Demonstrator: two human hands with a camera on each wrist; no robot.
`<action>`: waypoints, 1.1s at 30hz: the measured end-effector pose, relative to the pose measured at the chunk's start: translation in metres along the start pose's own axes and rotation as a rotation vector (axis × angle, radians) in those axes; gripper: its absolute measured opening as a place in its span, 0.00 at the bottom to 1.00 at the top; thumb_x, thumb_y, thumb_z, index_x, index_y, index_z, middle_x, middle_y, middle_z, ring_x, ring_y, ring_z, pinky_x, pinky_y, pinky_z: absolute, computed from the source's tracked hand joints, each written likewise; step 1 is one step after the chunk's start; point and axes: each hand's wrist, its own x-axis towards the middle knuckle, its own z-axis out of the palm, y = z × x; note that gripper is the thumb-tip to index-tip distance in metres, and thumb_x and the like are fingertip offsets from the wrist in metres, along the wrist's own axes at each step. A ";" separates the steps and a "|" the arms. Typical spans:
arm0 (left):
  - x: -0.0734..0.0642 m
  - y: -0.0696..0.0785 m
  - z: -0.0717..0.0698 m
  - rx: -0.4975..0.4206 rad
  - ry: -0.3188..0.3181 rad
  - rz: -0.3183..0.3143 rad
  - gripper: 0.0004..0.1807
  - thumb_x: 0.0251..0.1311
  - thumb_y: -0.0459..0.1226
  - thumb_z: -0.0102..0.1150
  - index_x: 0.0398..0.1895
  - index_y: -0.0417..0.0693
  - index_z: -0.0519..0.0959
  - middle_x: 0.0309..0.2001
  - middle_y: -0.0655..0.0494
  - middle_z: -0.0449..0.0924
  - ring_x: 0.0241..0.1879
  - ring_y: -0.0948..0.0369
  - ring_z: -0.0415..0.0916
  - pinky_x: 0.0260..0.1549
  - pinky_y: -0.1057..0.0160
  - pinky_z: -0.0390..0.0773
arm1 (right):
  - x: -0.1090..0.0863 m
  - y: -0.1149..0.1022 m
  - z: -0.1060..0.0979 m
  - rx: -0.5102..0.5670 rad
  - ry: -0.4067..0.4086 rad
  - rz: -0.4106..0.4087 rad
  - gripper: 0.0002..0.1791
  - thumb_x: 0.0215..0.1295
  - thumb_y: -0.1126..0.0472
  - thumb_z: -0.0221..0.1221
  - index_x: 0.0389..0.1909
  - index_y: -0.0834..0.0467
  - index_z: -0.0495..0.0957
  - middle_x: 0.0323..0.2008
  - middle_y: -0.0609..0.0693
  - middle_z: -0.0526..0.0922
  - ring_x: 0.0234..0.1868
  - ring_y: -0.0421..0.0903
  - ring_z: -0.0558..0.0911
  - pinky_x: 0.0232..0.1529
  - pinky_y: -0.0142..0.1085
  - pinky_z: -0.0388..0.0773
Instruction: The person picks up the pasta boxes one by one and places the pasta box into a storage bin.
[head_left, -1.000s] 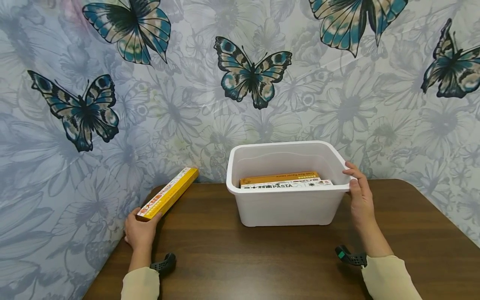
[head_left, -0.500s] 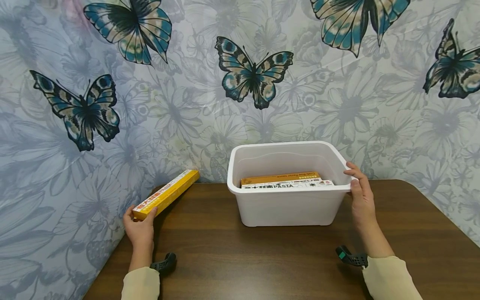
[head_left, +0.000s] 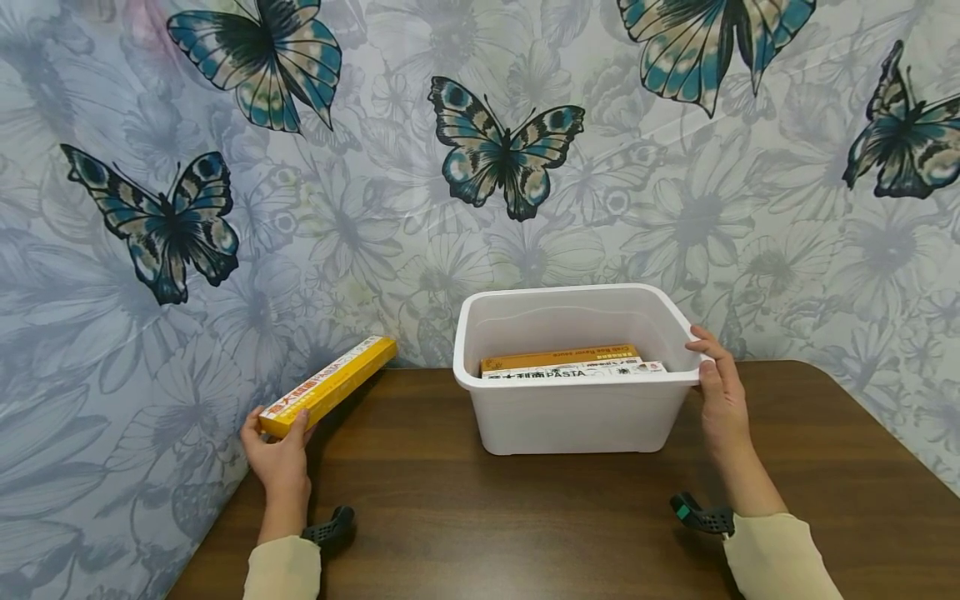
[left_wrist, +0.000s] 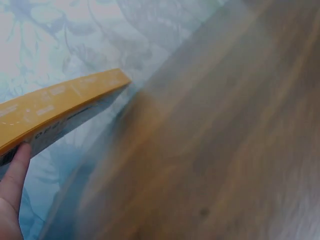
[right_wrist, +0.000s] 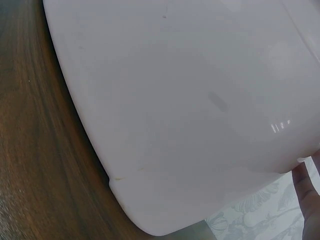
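On the left, my left hand [head_left: 277,462] grips the near end of a long yellow box [head_left: 330,385] with white and red lettering on top. The box points away toward the wall, its far end raised near the table's back edge. In the left wrist view, one finger [left_wrist: 19,167] presses the underside of the box [left_wrist: 55,107]. At the right, my right hand [head_left: 722,400] holds the right rim of a white plastic bin [head_left: 570,417], fingers over the rim and thumb at the front corner. The bin's side wall [right_wrist: 175,110] fills most of the right wrist view.
Inside the bin stand a white pasta box [head_left: 577,369] and an orange-yellow box [head_left: 558,357] behind it. The brown wooden table [head_left: 495,525] ends at the back against a wall covering [head_left: 360,225] with butterflies. Dark bands circle both wrists.
My left hand has shifted slightly left and up, its hold moving to the very end of the yellow box, which has tilted a little. The right hand and the bin stay put.
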 end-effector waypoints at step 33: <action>-0.059 0.074 0.076 -0.262 -0.227 0.184 0.36 0.55 0.23 0.66 0.67 0.50 0.66 0.60 0.53 0.63 0.52 0.54 0.75 0.39 0.69 0.85 | -0.001 -0.001 -0.001 -0.003 -0.009 -0.009 0.20 0.80 0.60 0.41 0.62 0.69 0.65 0.75 0.51 0.62 0.74 0.46 0.59 0.57 0.28 0.66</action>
